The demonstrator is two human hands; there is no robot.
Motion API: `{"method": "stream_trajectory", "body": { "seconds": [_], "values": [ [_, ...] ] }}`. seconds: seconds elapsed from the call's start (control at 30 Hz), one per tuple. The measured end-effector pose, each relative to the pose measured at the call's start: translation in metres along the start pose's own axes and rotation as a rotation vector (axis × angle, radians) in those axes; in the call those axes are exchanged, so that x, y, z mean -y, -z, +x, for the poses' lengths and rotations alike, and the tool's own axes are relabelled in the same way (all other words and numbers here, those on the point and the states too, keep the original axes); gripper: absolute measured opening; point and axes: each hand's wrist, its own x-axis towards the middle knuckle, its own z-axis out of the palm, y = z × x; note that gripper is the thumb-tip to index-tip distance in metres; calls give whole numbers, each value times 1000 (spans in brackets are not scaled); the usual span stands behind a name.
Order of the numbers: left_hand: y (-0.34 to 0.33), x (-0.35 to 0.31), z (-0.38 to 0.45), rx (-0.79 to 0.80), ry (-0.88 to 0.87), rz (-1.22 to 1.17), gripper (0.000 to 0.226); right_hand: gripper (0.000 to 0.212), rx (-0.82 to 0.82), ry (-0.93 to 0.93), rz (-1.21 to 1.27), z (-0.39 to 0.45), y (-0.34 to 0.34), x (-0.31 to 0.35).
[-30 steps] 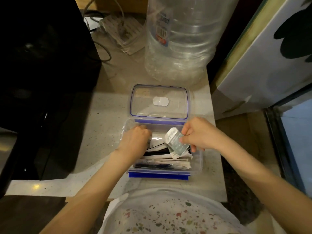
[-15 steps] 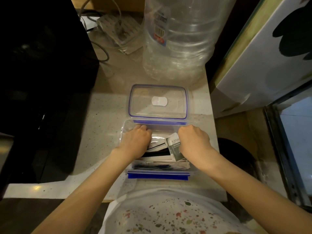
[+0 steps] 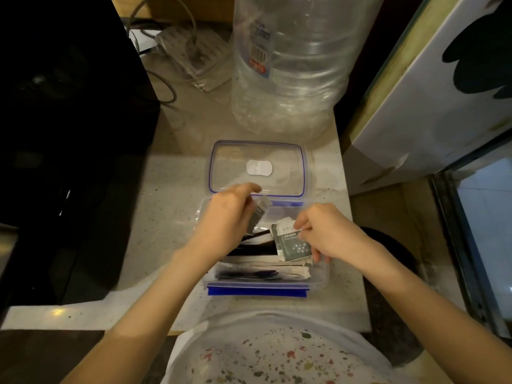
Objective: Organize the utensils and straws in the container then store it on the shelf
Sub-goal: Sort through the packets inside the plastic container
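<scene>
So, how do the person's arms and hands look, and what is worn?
Both arms are bare up to the picture's edge: no sleeves, gloves, watch or rings show on the left hand or right hand. Below them is a white garment with small multicoloured speckles.

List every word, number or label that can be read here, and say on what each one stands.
"太古", then Latin letters cut off: top of the grey sachet in the right hand.
Smaller lines on that sachet: too blurred.
Barcode label on the big clear bottle: unreadable.
White sticker on the lid: blank.
</scene>
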Motion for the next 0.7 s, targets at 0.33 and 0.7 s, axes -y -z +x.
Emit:
{"method": "stream_trajectory", "body": {
  "seconds": [0.33, 0.7],
  "values": [
    [-60, -18, -3, 121, 341, -331, 18, 13, -192, 87, 192, -6, 23, -15],
    [-32, 4, -30, 108, 116, 296, 17, 20, -95, 446, -63, 35, -13, 40]
  ]
}}
